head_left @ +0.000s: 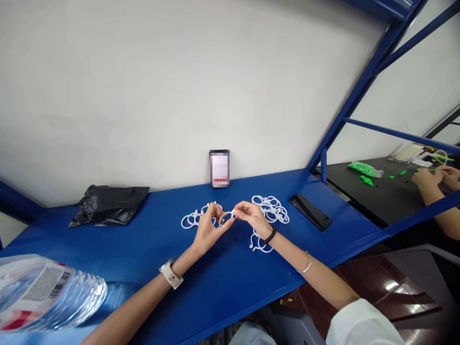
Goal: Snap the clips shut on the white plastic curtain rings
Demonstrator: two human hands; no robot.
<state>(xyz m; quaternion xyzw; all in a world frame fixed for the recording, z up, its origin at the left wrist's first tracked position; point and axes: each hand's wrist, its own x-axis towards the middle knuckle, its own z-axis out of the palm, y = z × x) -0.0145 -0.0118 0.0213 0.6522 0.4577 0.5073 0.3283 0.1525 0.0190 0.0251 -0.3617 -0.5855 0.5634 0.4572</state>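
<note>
Between my hands, above the middle of the blue table, is a white plastic ring [225, 216] with a small clasp-like end. My left hand [209, 223] pinches the ring's left and lower side with thumb and fingers. On its right side, my right hand [252, 216] grips the small end with its fingertips. Several similar white rings [189, 220] lie partly hidden behind my left hand. A larger heap of white rings [275, 209] rests beyond my right hand, and a few more rings [259, 245] lie under my right wrist.
A phone [220, 168] leans upright against the wall; a black phone [311, 211] lies at the right. A black plastic bag [108, 205] is at the back left, a large clear bottle [46, 293] at the front left. Past the blue frame [359, 91], another person's hands [429, 179] work near green pieces.
</note>
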